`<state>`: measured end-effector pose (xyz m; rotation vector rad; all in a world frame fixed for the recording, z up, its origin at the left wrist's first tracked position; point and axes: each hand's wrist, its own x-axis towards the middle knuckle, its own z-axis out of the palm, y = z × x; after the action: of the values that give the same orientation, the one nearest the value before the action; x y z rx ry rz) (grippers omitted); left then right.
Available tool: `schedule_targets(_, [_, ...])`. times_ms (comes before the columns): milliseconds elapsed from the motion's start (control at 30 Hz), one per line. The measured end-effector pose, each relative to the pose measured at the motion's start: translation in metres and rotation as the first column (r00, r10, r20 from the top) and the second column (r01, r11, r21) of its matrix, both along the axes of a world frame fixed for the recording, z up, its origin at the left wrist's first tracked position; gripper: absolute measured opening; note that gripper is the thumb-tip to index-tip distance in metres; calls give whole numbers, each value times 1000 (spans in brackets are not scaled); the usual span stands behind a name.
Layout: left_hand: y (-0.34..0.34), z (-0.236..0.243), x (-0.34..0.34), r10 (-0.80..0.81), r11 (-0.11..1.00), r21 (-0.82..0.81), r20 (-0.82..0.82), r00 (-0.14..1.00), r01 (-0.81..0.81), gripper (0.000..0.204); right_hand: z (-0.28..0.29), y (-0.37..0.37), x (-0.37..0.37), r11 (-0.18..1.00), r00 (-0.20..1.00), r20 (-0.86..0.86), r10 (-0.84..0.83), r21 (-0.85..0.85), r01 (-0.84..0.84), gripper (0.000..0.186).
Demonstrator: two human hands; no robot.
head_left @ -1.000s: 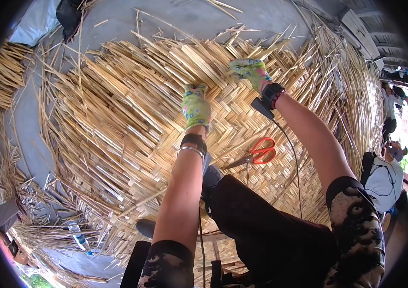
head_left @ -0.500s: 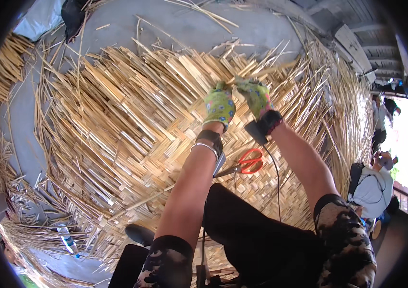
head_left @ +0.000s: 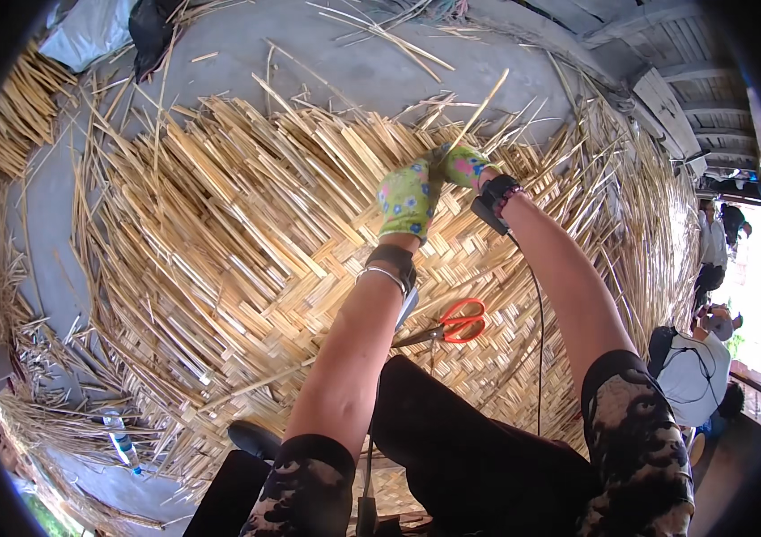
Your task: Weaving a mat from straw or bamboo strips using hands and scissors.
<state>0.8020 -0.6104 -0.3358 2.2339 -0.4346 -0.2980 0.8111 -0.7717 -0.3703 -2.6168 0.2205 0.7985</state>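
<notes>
A large woven mat (head_left: 327,259) of pale split-cane strips lies beneath me, its far edge fringed with unwoven ends. My left hand (head_left: 409,199) and my right hand (head_left: 468,166), both in green flowered gloves, meet over that fringe with fingers closed. A cane strip (head_left: 485,105) comes out from between them and slants up to the right. Its lower end is hidden by the gloves. Scissors with orange-red handles (head_left: 463,320) rest on the mat to the right of my left forearm, their blades partly hidden.
Bundled strips (head_left: 18,121) lie at the far left, below a pale plastic bag (head_left: 85,31). Loose strips (head_left: 389,36) litter the grey floor. A plastic bottle (head_left: 121,438) lies at lower left. At right, a person in light clothing (head_left: 698,371) is near the mat. A cable (head_left: 540,349) runs along my right arm.
The strip has swung from nearly level to steeply upright. My hands have drawn together, the right one turning and shifting slightly left. The view has shifted a little.
</notes>
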Motion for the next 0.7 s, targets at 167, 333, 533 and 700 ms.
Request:
schedule_targets(167, [7,-7,2,26,999,36,47,999,-28,31,4,24,-19,747,885,75,-460,571,341,17])
schedule_targets(333, [1,-15,2,162,985,-57,16,987,-161,31,-23,24,-43,782,756,444,-481,607,141,22])
schedule_targets(533, [4,-28,-2,130,990,-64,59,990,-126,25,4,29,-42,318,669,-49,-742,852,416,24])
schedule_targets(700, [7,-25,-3,144,980,-133,-59,988,-151,23,12,29,-29,646,844,115,-524,700,306,28])
